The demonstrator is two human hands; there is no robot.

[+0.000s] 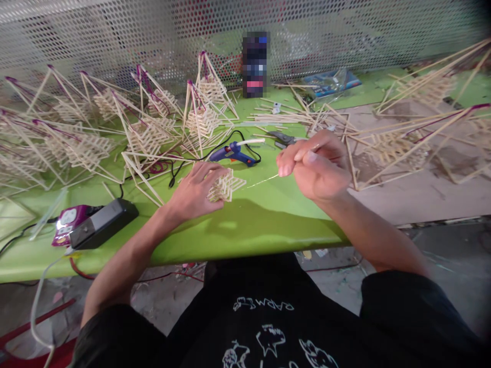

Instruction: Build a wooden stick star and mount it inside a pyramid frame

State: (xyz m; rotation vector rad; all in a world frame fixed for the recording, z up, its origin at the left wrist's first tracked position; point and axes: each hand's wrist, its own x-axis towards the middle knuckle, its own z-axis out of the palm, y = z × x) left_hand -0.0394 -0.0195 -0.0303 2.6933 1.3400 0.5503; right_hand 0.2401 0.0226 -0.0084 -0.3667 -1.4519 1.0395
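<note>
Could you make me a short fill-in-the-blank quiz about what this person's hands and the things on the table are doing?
1. The left hand rests on a small stack of ____ sticks.
2. The right hand pinches a thin ____.
3. The blue glue gun lies on the ____ table.

Missing words: wooden; stick; green

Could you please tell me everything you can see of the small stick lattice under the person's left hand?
The stick lattice is a small block of thin, pale, wood-like sticks stacked crosswise in layers. It sits on the green table, near the front edge. The left hand rests on its left side, fingers spread over it. The right hand is apart from it.
</note>
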